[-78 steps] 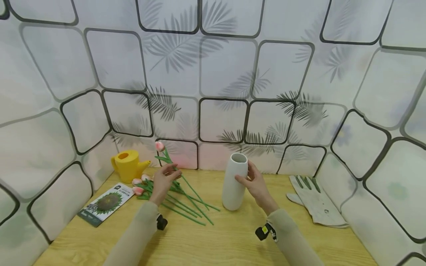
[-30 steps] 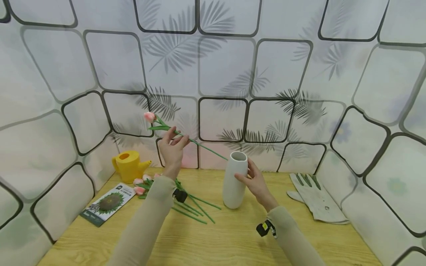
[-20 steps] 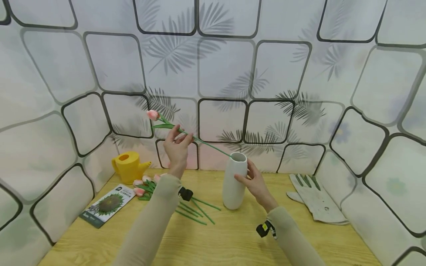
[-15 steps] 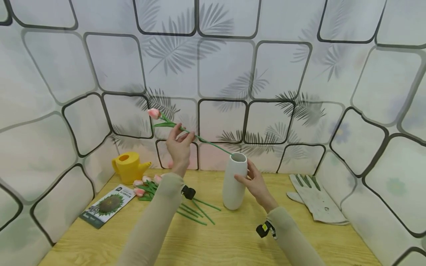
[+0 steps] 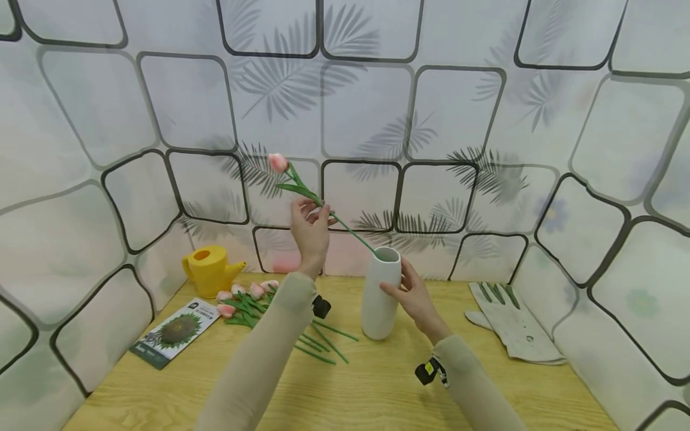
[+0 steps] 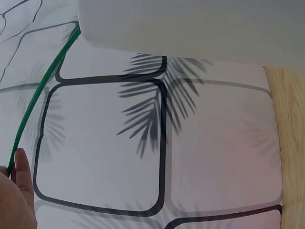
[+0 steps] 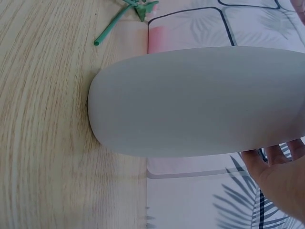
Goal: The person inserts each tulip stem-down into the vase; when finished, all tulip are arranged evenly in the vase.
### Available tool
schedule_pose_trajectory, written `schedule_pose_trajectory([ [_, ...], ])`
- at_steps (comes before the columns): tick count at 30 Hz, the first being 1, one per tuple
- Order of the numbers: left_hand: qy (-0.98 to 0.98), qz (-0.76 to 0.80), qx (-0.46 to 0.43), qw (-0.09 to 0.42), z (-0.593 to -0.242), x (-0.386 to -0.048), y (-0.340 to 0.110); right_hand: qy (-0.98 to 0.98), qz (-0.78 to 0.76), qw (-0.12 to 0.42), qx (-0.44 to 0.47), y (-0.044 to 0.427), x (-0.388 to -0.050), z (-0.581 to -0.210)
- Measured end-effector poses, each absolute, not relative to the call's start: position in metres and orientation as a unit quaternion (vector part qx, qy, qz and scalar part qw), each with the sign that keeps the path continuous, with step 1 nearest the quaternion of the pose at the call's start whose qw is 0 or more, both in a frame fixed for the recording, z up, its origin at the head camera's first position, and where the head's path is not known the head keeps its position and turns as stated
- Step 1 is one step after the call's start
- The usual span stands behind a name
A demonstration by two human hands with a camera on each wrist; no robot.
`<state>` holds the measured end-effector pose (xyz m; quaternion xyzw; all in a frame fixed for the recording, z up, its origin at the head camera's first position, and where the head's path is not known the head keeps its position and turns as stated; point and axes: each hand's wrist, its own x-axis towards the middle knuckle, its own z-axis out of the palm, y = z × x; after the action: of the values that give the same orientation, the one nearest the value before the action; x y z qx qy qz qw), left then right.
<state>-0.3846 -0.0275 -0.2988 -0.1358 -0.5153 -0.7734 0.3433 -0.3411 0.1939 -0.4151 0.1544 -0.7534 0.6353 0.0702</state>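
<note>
My left hand (image 5: 312, 233) pinches the green stem of a pink tulip (image 5: 278, 163), its bloom up and to the left. The stem slants down to the right, and its lower end sits at the mouth of a tall white vase (image 5: 379, 299). In the left wrist view the green stem (image 6: 35, 95) runs from the fingers up to the vase's edge. My right hand (image 5: 415, 296) grips the upright vase from its right side, near the top. More pink tulips (image 5: 253, 302) lie in a bunch on the table, partly hidden by my left sleeve.
Behind the bunch stands a yellow watering can (image 5: 209, 270). A seed packet with a sunflower picture (image 5: 175, 332) lies at the left. White gardening gloves (image 5: 514, 326) lie at the right. Patterned cloth walls (image 5: 366, 108) enclose the wooden table (image 5: 345, 395).
My left hand took the tulip up from the bunch and over to the vase. Lately it has moved right and the stem has become steeper. My right hand and the vase stayed put.
</note>
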Motion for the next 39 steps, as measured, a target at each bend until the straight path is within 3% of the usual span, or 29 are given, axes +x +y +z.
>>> schedule_pose_trajectory([
  [20,-0.541,-0.779,-0.143,0.283,-0.296,-0.383,-0.003,-0.747,0.646,0.061,0.148,0.192,-0.338,-0.413],
  [33,-0.595,-0.763,-0.179,0.178,-0.304,-0.377,0.013,-0.744,0.647,0.070,0.150,0.192,-0.340,-0.413],
  [39,-0.649,-0.711,-0.208,0.174,-0.309,-0.374,0.017,-0.746,0.644,0.068,0.154,0.193,-0.340,-0.414],
])
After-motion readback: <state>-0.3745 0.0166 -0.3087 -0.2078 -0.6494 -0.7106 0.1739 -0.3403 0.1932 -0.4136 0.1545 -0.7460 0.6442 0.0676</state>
